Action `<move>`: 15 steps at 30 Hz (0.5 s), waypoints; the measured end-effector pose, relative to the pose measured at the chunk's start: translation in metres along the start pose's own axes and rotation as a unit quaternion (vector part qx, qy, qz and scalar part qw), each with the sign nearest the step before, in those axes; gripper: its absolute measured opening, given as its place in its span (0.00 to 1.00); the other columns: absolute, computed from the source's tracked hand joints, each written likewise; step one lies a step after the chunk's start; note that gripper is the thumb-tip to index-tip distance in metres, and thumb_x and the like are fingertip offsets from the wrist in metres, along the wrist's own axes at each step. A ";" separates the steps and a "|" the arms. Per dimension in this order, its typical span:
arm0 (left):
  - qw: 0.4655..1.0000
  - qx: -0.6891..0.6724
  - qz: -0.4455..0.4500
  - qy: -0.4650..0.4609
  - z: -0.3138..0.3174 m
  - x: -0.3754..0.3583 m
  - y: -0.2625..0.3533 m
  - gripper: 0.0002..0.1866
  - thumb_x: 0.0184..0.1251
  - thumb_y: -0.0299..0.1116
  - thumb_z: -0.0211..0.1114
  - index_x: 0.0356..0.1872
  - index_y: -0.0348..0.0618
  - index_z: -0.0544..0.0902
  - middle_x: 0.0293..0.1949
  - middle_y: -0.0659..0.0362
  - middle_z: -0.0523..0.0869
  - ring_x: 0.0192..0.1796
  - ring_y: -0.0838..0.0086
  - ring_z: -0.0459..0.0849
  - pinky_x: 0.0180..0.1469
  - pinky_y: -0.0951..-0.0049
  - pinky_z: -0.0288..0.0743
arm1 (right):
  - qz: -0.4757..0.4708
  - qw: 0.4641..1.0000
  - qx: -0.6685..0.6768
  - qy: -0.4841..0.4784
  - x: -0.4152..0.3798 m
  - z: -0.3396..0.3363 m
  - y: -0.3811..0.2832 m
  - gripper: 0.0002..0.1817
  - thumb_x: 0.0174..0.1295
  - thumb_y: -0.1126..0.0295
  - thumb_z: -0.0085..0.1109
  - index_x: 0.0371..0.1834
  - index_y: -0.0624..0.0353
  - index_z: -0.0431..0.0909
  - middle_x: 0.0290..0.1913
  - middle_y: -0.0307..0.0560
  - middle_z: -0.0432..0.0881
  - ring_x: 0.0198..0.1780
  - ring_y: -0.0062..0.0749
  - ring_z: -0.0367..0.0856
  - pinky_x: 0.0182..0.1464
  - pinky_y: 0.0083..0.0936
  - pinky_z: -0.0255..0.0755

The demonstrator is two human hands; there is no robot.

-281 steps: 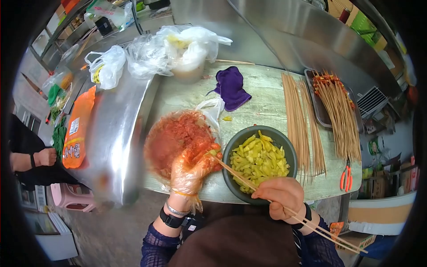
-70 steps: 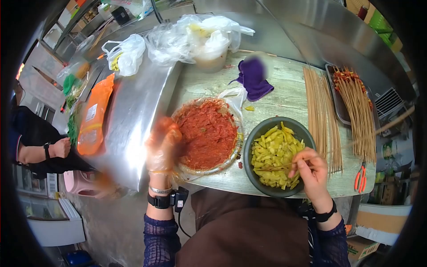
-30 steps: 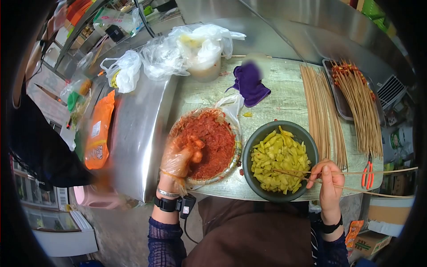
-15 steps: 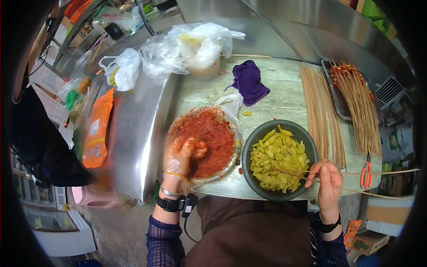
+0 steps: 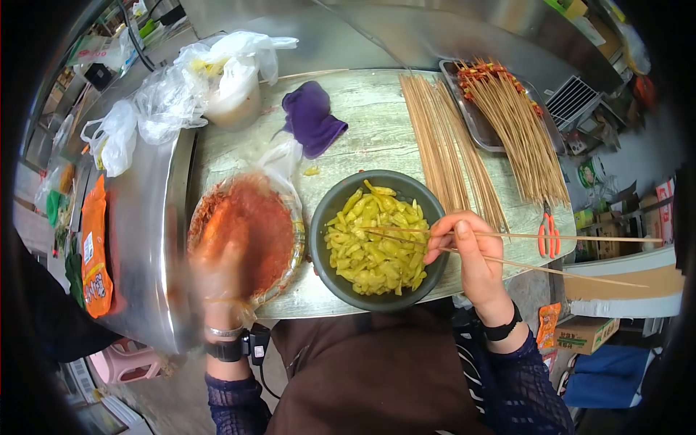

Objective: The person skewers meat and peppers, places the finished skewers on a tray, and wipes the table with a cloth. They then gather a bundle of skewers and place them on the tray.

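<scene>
My left hand (image 5: 221, 264), in a clear plastic glove, is smeared by motion over the bowl of red minced filling (image 5: 272, 235). Its fingers are too blurred to read. Two long bamboo skewers (image 5: 522, 236) are pinched in my right hand (image 5: 467, 250) at the right rim of a dark grey bowl (image 5: 318, 264). Their left ends lie over the cut green peppers (image 5: 377, 239) filling that bowl. Plastic film lines the filling bowl.
Loose bamboo skewers (image 5: 435, 138) lie at the back right, beside a tray (image 5: 478, 130) of loaded skewers (image 5: 518, 123). Orange-handled pliers (image 5: 549, 235) rest near the table's right edge. A purple cloth (image 5: 312, 119) and plastic bags (image 5: 170, 101) are farther back.
The view has swung right, so the table things appear farther left. My left hand's curled fingers have dropped lower into the filling and blurred. My right hand keeps the skewers over the peppers.
</scene>
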State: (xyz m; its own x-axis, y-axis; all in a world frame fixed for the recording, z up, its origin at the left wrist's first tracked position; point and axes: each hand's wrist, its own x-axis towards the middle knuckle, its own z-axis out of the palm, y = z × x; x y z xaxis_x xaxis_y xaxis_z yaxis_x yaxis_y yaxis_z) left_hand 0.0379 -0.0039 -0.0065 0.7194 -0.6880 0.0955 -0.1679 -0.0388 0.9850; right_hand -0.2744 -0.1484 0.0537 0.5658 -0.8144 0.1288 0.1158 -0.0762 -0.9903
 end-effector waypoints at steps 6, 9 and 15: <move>0.999 -0.010 -0.032 -0.005 0.001 -0.001 -0.005 0.16 0.62 0.27 0.65 0.51 0.32 0.80 0.43 0.55 0.85 0.40 0.73 0.83 0.49 0.74 0.76 | 0.004 0.999 -0.029 -0.037 0.012 0.015 0.004 0.15 0.74 0.66 0.42 0.41 0.68 0.74 0.32 0.44 0.75 0.30 0.24 0.78 0.34 0.18 0.73; 0.997 0.027 -0.043 0.057 0.002 0.000 -0.016 0.13 0.63 0.26 0.65 0.47 0.33 0.81 0.38 0.57 0.86 0.32 0.74 0.82 0.42 0.76 0.77 | 0.006 0.999 -0.028 -0.041 0.019 0.021 0.006 0.15 0.74 0.67 0.43 0.38 0.69 0.75 0.32 0.44 0.74 0.29 0.23 0.78 0.32 0.17 0.73; 0.992 -0.113 -0.053 0.020 0.018 -0.013 0.002 0.15 0.62 0.25 0.65 0.49 0.31 0.80 0.45 0.55 0.84 0.43 0.72 0.83 0.48 0.74 0.78 | 0.037 0.998 -0.037 -0.045 0.026 0.031 0.011 0.16 0.73 0.68 0.43 0.34 0.70 0.76 0.32 0.45 0.74 0.27 0.25 0.78 0.31 0.18 0.73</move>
State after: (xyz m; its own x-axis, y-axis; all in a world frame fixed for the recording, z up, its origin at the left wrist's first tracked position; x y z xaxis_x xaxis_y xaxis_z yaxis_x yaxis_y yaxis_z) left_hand 0.0163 -0.0083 -0.0084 0.7512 -0.6600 -0.0093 0.0620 0.0566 0.9965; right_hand -0.2327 -0.1526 0.0479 0.6425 -0.7642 0.0566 0.0129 -0.0631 -0.9979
